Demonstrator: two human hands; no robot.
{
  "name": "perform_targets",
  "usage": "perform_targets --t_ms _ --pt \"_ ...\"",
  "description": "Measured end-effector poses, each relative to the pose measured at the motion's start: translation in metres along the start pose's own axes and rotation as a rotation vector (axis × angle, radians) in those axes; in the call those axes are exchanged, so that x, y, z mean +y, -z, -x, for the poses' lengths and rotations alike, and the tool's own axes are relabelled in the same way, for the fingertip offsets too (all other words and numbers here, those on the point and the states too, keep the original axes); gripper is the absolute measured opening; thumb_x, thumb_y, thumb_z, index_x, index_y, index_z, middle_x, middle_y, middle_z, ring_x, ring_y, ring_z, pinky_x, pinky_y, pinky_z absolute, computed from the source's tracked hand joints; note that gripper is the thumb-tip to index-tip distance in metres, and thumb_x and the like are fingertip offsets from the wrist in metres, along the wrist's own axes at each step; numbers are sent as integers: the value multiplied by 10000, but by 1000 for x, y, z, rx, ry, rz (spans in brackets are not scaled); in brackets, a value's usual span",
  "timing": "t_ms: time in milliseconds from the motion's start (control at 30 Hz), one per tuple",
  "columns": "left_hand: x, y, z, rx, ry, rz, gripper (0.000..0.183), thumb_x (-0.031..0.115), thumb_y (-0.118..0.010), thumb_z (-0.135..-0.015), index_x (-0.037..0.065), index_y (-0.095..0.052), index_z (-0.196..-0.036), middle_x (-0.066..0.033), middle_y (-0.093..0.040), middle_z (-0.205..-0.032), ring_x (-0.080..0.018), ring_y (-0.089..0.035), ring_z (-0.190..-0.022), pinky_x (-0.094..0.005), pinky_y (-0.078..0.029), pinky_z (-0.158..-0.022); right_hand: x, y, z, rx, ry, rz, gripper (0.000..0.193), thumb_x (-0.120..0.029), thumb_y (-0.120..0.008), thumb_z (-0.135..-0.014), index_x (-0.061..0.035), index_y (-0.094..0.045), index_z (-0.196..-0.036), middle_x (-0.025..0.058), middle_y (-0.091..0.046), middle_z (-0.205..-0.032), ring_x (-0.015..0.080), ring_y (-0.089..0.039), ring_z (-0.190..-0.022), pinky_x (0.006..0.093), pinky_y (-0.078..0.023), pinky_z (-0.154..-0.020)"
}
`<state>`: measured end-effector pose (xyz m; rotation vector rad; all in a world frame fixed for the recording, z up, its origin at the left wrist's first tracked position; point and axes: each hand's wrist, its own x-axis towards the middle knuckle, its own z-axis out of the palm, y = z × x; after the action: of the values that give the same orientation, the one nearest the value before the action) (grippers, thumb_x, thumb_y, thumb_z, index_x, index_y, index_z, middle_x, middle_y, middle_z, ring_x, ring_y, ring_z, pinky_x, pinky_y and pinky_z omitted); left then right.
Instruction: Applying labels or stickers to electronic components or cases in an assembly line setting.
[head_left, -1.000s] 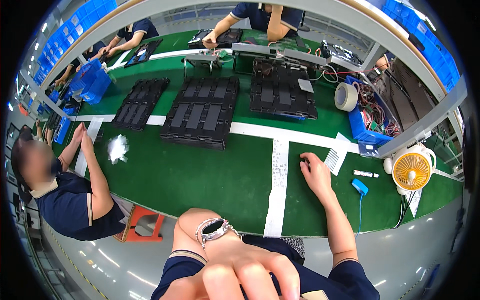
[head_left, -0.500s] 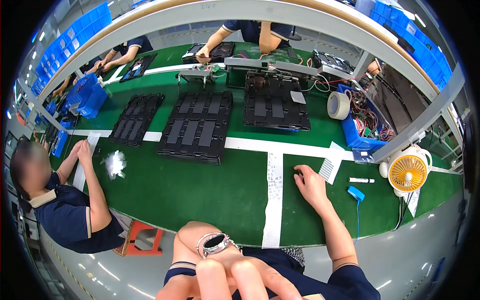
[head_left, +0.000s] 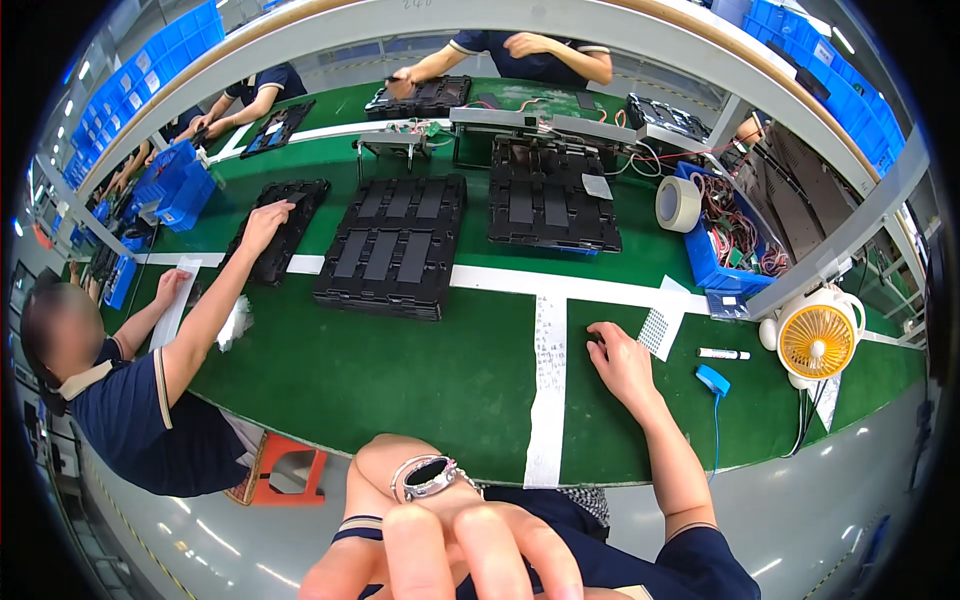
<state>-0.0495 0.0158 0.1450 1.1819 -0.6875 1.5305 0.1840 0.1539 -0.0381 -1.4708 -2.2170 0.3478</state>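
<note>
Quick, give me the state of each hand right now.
Left hand: raised close to the camera, fingers spread, nothing visibly held.
Right hand: resting palm down on the green table, holding nothing.

The co-worker's hand (head_left: 262, 222) on the left has reached up onto a black tray (head_left: 283, 238); the right hand (head_left: 622, 362) stays flat, apparently nearer the white strip (head_left: 547, 385); the left hand (head_left: 470, 555) looms closer, fingers spread.

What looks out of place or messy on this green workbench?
The left hand is raised close to the camera, off the bench, while the right hand rests flat on the green mat. A blue bin holds a tangle of loose wires. The black trays lie neatly; nothing looks spilled.
</note>
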Motion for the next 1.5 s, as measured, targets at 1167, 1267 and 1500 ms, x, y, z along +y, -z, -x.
perform_targets --t_ms 1167,1267,1500 --pt "-9 -1 12 80 -197 -18 369 297 -468 -999 240 -509 -1361 -24 -552 -1137 -220 -526 -1055 -530 -465 -870 -2 -2 -2 -34 8 25 227 -138 -630 -874 -37 -588 -1073 117 -679 -963 274 -689 -749 401 -542 -647" --pt "-6 -1 11 75 -193 -16 370 298 -468 -1000 242 -507 -1364 -23 -551 -1139 -219 -526 -1054 -527 -465 -866 -2 -2 -2 -32 12 22 227 -138 -630 -874 -36 -590 -1073 118 -679 -961 274 -688 -748 401 -542 -648" --pt "-4 2 12 66 -181 -3 373 300 -467 -1002 247 -502 -1370 -21 -548 -1144 -217 -525 -1053 -520 -467 -855 -3 1 -1 -38 8 23 227 -137 -629 -875 -34 -591 -1074 120 -675 -944 275 -688 -751 401 -543 -651"
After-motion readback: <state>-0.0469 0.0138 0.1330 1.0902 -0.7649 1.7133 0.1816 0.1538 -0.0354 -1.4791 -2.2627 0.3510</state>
